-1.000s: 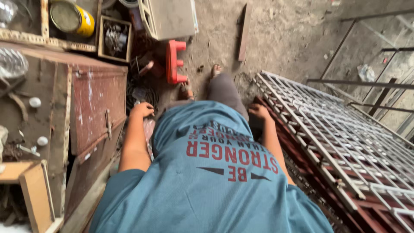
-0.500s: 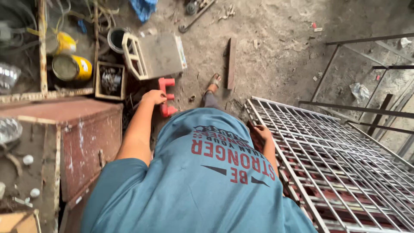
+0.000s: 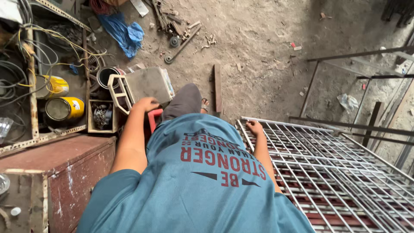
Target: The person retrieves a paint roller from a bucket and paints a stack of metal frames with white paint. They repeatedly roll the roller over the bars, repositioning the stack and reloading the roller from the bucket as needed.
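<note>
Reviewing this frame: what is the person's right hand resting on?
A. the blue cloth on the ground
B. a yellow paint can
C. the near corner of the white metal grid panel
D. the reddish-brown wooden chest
C: the right hand lies on the corner of the white metal grid panel, while the left hand is over by the red object on the other side.

The floor [image 3: 267, 39] is bare dusty earth with small scraps of metal and debris on it. At the left stands a worn red metal cabinet [image 3: 64, 172], and above it a rusty angle-iron frame [image 3: 32, 103] full of tangled cables [image 3: 17, 73]. A blue plastic bag [image 3: 123, 32] lies near them. Thin steel bar frames [image 3: 358, 56] stand at the right. The light is soft daylight.
</note>
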